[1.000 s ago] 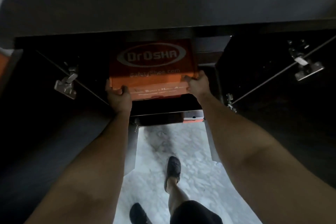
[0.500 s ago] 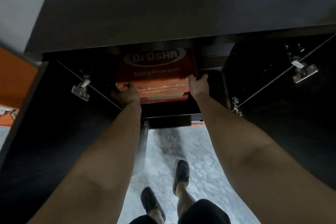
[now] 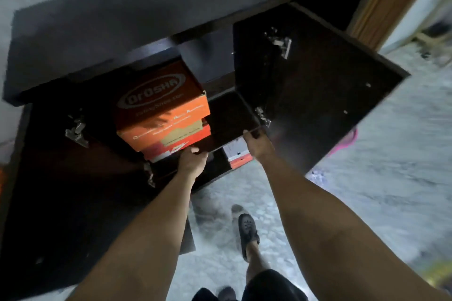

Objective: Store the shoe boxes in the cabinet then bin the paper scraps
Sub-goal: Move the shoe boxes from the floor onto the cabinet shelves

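The orange shoe box (image 3: 161,98) sits on the upper shelf (image 3: 232,115) of the dark cabinet (image 3: 122,17), stacked on a second box (image 3: 181,142) whose red-and-white end shows beneath it. Both cabinet doors stand open. The left hand (image 3: 192,160) is at the shelf's front edge, directly below the lower box's near end, fingers curled; whether it grips the edge or the box cannot be told. The right hand (image 3: 258,145) rests at the shelf edge well right of the stack, fingers bent over the lip, holding no box. The stack lies up and left of both hands, and the left hand is the nearer. The top box's long axis runs front to back into the cabinet, skewed slightly, its short end facing the person. A further box (image 3: 238,155) shows on the level below. Judgement: storing appears nearly done; the stack overhangs the shelf front a little and may want a push inward
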Demonstrator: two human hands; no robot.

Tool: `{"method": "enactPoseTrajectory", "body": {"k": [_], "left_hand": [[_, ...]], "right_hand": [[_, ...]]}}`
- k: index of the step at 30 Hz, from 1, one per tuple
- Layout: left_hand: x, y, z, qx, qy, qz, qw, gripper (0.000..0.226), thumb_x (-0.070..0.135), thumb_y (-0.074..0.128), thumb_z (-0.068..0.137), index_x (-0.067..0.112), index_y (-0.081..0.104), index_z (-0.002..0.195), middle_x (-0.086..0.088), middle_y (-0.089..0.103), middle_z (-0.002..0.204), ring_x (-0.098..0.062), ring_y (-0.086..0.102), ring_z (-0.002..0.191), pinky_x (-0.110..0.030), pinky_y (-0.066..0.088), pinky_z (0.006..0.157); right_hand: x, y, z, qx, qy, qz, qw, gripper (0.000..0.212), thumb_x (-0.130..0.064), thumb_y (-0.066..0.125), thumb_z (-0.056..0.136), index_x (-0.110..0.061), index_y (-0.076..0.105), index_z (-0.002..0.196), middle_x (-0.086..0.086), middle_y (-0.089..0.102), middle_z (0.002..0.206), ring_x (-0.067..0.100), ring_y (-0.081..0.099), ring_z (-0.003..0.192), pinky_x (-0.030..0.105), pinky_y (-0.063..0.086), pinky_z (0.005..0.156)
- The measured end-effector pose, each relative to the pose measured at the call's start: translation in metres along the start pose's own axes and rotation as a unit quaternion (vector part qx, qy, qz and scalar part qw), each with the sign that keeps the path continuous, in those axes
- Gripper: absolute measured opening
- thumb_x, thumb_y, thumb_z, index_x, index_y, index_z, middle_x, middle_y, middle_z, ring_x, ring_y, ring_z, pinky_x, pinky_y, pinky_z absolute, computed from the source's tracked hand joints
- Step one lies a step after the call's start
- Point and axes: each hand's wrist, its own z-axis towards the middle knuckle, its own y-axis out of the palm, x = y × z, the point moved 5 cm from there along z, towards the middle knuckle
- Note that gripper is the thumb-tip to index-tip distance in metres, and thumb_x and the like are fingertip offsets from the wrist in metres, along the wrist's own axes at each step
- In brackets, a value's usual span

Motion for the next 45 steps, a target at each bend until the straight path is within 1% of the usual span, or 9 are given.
{"method": "enactPoseTrajectory", "body": {"k": [4,12,16,19,21,23,27,39,45], "left_hand": [[-0.004,0.057,-0.066,-0.092,0.080,0.068,0.990,0.030,0.024,0.069,0.090,0.002,0.069,0.111,-0.027,0.072,0.109,-0.040,0.068,0.105,-0.045,0.056,0.087],[-0.009,0.212,-0.225,-0.277,0.199,0.202,0.918,0.031,0.026,0.066,0.092,0.017,0.051,0.066,-0.007,0.056,0.069,-0.022,0.060,0.081,-0.045,0.058,0.081],[0.000,0.292,-0.304,-0.357,0.251,0.253,0.864,0.012,0.020,0.062,0.094,0.012,0.064,0.086,-0.013,0.060,0.079,-0.023,0.059,0.075,-0.040,0.057,0.079],[-0.003,0.355,-0.346,-0.392,0.288,0.311,0.816,0.020,0.020,0.062,0.093,0.008,0.062,0.077,-0.014,0.049,0.063,-0.024,0.050,0.061,-0.036,0.048,0.060],[-0.010,0.401,-0.365,-0.412,0.282,0.344,0.795,0.024,0.028,0.064,0.090,0.004,0.067,0.087,-0.022,0.058,0.074,-0.031,0.063,0.073,-0.028,0.043,0.057],[-0.020,0.450,-0.378,-0.424,0.257,0.351,0.794,0.035,0.033,0.067,0.091,0.009,0.069,0.117,-0.022,0.067,0.112,-0.036,0.066,0.107,-0.028,0.055,0.065],[-0.045,0.560,-0.398,-0.455,0.220,0.374,0.778,0.041,0.037,0.070,0.090,0.016,0.065,0.125,-0.004,0.066,0.127,-0.025,0.062,0.115,-0.047,0.055,0.098],[-0.205,0.922,-0.367,-0.517,0.175,0.403,0.734,0.049,0.027,0.072,0.089,0.013,0.058,0.134,-0.009,0.063,0.130,-0.027,0.064,0.116,-0.038,0.052,0.097],[-0.264,1.047,-0.347,-0.531,0.155,0.373,0.745,0.073,0.021,0.067,0.093,0.018,0.030,0.156,-0.011,0.045,0.155,-0.030,0.055,0.131,-0.044,0.053,0.101]], "right_hand": [[0.100,-0.048,-0.055,0.073,0.031,0.013,0.997,0.086,-0.078,0.048,0.067,-0.018,0.063,0.126,0.016,0.072,0.120,0.037,0.066,0.116,0.044,0.053,0.099],[0.246,-0.186,-0.243,0.213,0.146,0.073,0.963,0.076,-0.054,0.059,0.096,-0.009,0.037,0.153,0.026,0.048,0.150,0.040,0.047,0.139,0.044,0.041,0.113],[0.326,-0.252,-0.303,0.287,0.216,0.150,0.921,0.079,-0.055,0.057,0.097,-0.008,0.033,0.156,0.023,0.043,0.154,0.040,0.044,0.142,0.047,0.039,0.115],[0.383,-0.290,-0.326,0.327,0.264,0.192,0.887,0.078,-0.056,0.054,0.097,-0.009,0.033,0.155,0.021,0.044,0.154,0.040,0.045,0.140,0.048,0.040,0.113],[0.420,-0.313,-0.331,0.345,0.285,0.217,0.867,0.077,-0.057,0.053,0.097,-0.010,0.033,0.155,0.019,0.044,0.153,0.038,0.045,0.140,0.048,0.041,0.112],[0.460,-0.335,-0.325,0.350,0.306,0.242,0.852,0.077,-0.058,0.052,0.096,-0.013,0.032,0.155,0.017,0.043,0.153,0.037,0.045,0.139,0.049,0.042,0.111],[0.551,-0.381,-0.295,0.346,0.352,0.288,0.820,0.077,-0.056,0.053,0.096,-0.016,0.030,0.157,0.017,0.042,0.154,0.038,0.045,0.138,0.049,0.041,0.112],[0.881,-0.446,-0.153,0.363,0.465,0.283,0.756,0.064,-0.054,0.054,0.097,-0.020,0.043,0.150,0.009,0.054,0.146,0.032,0.054,0.130,0.039,0.049,0.102],[0.981,-0.440,-0.093,0.399,0.429,0.324,0.743,0.069,-0.045,0.060,0.098,-0.018,0.033,0.156,0.011,0.048,0.154,0.031,0.050,0.136,0.036,0.041,0.103]]}}
